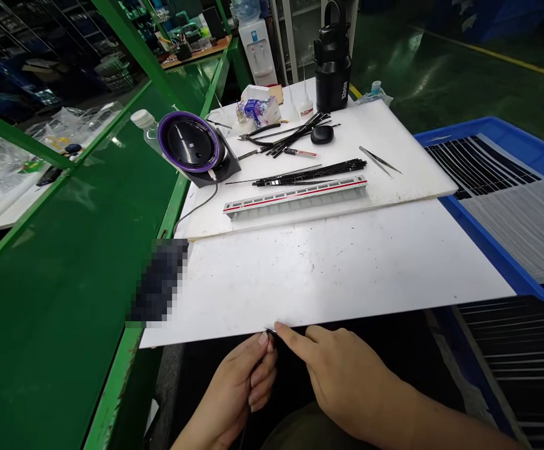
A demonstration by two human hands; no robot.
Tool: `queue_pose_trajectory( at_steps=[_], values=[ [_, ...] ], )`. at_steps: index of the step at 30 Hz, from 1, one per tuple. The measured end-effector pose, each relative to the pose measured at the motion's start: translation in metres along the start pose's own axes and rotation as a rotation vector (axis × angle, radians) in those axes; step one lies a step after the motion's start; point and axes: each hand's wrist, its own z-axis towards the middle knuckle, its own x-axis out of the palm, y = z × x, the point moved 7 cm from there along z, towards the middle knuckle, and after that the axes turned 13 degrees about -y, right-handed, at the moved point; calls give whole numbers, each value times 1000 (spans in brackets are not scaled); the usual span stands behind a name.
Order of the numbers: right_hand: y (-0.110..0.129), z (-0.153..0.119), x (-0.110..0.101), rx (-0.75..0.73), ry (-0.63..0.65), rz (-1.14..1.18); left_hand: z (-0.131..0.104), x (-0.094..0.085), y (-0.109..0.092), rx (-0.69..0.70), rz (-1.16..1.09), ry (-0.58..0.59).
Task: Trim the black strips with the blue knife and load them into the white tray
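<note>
At the front edge of the white board, my left hand is closed, thumb against fingers, around a small dark thin piece. My right hand is just to its right, index finger stretched to the tip of that piece and the other fingers curled; whether it grips anything is hidden. Farther back, a silver model train car body with a red stripe lies on a thick white foam slab. Black strips lie right behind it.
Tweezers, pliers, a black case, a round purple-rimmed fan and a black bottle stand or lie on the slab. Blue tray with strips at right; green frame and blurred dark object at left.
</note>
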Motion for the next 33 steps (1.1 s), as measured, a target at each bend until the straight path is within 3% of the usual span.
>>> queue_pose_trajectory(
  at_steps=[12, 22, 27, 33],
  values=[
    [-1, 2, -6, 6, -2, -29, 1, -1, -1, 2, 49, -3],
    [3, 2, 0, -42, -49, -236, 3, -1, -1, -18, 47, -5],
    [7, -2, 12, -89, 21, -333, 1, -3, -1, -20, 25, 0],
    [-1, 0, 20, -2, 133, -263, -1, -1, -4, -11, 36, 96]
  ],
)
